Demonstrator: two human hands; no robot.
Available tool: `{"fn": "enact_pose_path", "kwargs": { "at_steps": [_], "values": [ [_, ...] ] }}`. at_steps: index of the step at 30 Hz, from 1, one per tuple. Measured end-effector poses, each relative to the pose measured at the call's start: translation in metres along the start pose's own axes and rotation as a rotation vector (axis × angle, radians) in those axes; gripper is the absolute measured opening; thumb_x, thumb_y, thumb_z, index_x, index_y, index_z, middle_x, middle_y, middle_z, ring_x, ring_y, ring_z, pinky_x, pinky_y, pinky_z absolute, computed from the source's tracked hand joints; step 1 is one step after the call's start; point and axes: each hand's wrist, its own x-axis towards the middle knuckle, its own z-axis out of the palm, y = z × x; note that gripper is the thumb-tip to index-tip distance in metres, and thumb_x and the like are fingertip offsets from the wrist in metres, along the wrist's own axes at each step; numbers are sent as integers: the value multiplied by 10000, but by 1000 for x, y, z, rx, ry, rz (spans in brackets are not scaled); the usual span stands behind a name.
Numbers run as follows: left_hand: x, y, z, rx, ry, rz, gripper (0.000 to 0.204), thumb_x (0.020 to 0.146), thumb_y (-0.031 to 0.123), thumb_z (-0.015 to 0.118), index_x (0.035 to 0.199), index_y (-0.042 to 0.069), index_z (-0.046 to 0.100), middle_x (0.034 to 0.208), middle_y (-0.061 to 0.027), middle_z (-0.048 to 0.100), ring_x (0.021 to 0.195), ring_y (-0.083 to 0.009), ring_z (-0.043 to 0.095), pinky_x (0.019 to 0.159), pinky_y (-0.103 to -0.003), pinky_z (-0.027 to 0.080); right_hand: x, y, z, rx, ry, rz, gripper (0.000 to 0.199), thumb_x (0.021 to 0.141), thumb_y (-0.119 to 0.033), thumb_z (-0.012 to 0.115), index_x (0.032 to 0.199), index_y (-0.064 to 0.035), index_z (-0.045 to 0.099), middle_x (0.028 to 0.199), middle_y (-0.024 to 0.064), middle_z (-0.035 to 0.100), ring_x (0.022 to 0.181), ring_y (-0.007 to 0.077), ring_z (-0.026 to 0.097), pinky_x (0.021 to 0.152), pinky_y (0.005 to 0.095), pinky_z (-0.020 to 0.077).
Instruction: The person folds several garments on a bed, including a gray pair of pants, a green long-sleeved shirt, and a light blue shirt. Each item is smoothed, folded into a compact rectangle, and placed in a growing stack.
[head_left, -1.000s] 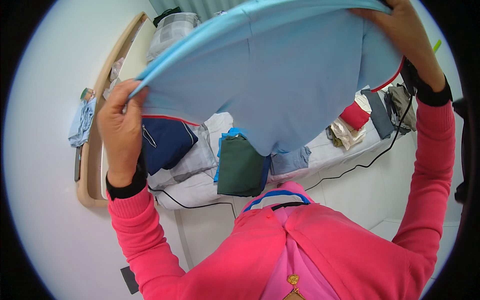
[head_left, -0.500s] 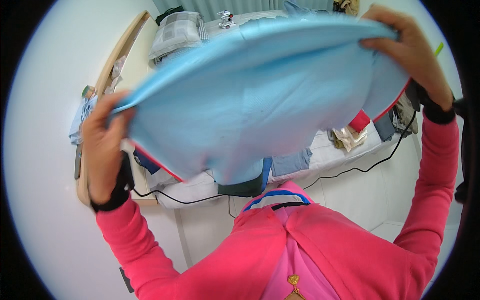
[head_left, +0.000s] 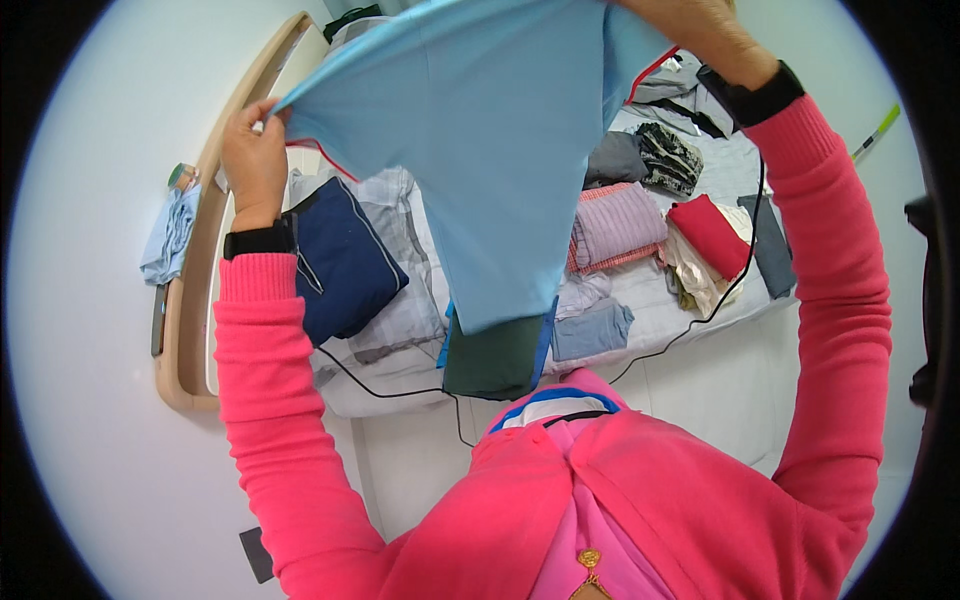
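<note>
A light blue shirt [head_left: 500, 150] with red edging hangs stretched between my raised hands. My left hand [head_left: 255, 165] pinches its left upper corner. My right hand [head_left: 705, 35] grips the other side at the top of the view, its fingertips partly hidden by the cloth and the picture's edge. The shirt's lower end hangs in front of a dark green folded cloth [head_left: 490, 362] at the bed's front edge. Just right of my left wrist lies a navy folded garment [head_left: 345, 265] with light piping.
The bed [head_left: 400, 385] carries several folded clothes: a pinkish striped stack [head_left: 618, 225], a red garment [head_left: 712, 235], a grey-blue cloth [head_left: 592, 332] and a black-and-white patterned one [head_left: 670, 160]. A wooden headboard [head_left: 190, 350] borders the left. Black cable [head_left: 700, 315] runs across the front.
The shirt has swung from a blurred, billowing spread to hanging down, steadier. My left hand has moved up and right, my right hand up and left, uncovering clothes on the bed.
</note>
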Motion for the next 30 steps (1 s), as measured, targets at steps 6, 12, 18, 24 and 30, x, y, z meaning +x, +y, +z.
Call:
{"fn": "enact_pose_path", "kwargs": {
  "at_steps": [6,12,18,24,30],
  "values": [
    [-26,14,-30,169,101,80,196,818,-22,558,949,55,682,829,-46,569,653,-129,510,608,-253,425,-28,-39,-33,18,-211,232,233,817,-150,679,1001,-18,623,913,118,610,842,196,595,767,300,486],
    [-186,-31,-49,52,-218,-85,229,810,-109,472,914,30,621,941,-82,562,912,-196,551,809,-282,441,-175,-56,33,644,-819,-171,292,700,-91,743,974,-68,646,899,109,617,873,299,582,760,396,459],
    [-390,-84,-39,274,-454,-583,231,710,-78,605,812,114,683,1005,-119,464,939,-283,511,802,-340,437,-346,-106,181,618,-1310,-96,350,779,-177,663,1125,-137,627,982,144,585,875,373,596,758,441,479],
    [-453,-99,-39,304,-406,-876,229,738,-83,561,822,98,674,976,-103,488,860,-263,526,761,-329,444,-416,-143,228,777,-1434,-96,344,847,-295,615,1159,-150,621,990,156,595,915,351,604,783,432,487],
    [-403,-83,-17,244,-414,-639,213,737,-85,510,820,64,639,1168,-119,555,876,-241,589,713,-305,473,-433,-160,245,811,-1450,-63,473,773,-146,651,1234,-144,543,957,146,574,908,344,597,762,435,490]
  ]
}}
